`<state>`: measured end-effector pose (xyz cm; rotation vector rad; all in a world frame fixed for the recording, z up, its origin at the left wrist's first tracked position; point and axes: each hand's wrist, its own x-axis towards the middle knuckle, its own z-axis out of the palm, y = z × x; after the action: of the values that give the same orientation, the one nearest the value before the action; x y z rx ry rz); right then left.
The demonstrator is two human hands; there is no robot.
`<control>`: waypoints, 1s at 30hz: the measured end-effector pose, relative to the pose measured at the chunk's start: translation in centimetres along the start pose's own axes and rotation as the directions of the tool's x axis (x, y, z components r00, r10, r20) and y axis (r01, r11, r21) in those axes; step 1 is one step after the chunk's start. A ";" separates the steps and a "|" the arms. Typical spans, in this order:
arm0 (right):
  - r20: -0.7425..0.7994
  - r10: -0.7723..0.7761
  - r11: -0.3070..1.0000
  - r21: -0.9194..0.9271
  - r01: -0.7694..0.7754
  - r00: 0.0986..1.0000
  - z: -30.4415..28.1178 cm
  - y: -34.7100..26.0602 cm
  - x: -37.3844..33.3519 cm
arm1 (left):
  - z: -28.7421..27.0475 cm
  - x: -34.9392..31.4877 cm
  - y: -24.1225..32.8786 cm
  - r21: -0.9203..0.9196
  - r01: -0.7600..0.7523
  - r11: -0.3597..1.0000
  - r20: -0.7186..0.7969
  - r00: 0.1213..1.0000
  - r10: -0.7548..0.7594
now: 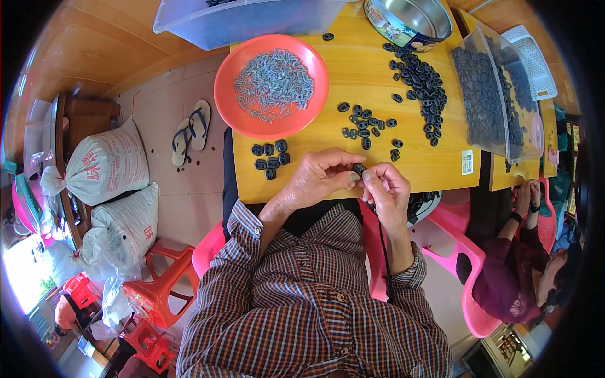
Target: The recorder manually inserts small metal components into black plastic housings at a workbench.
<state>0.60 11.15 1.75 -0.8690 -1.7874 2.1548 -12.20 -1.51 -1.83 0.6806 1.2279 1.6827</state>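
Observation:
Over the table's near edge, my left hand (320, 179) pinches a small black two-holed cord lock (358, 168) between thumb and fingertips. My right hand (387, 190) meets it there, thumb and forefinger closed at the piece's right side; whatever else those fingers hold is hidden. To the left of my left hand lies a small group of black cord locks (270, 159). Ahead of my hands are scattered black cord-lock parts (363, 124), and farther right a long heap of them (427, 88). A red bowl (225, 101) holds many small grey metal pieces that look like springs (277, 82).
On the yellow table (296, 183) stand a round tin (403, 34), a clear bin of black parts (488, 94) and a large plastic tub (252, 25). At right, another person (510, 277) sits by a pink chair. White sacks (110, 162), sandals (191, 133) and a red stool (162, 283) are left.

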 end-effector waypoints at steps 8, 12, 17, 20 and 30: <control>0.074 0.072 0.991 0.110 -0.080 0.995 -0.6 0.5 0.4 | -0.3 -0.2 -0.3 -0.060 -0.001 0.998 0.016 1.000 0.002; 0.120 0.091 0.973 0.200 -0.114 0.989 -0.7 0.7 0.6 | -0.3 -0.3 -0.3 -0.098 -0.017 0.995 0.031 0.999 0.020; 0.080 0.101 0.983 0.147 -0.112 0.992 -0.3 0.6 0.5 | -0.1 -0.4 -0.3 -0.091 -0.040 0.995 -0.001 0.999 0.040; 0.063 0.098 0.985 0.135 -0.106 0.993 -0.2 0.6 0.5 | 0.1 -0.3 -0.4 0.054 -0.074 0.996 -0.035 0.997 0.075; -0.015 0.109 0.993 0.044 -0.108 0.994 0.5 0.4 0.4 | 0.0 -0.4 -0.7 0.101 -0.076 0.992 -0.045 0.996 0.081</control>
<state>0.14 10.86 1.31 -0.9924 -1.7158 2.2359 -11.76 -1.77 -2.49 0.7605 1.3420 1.7201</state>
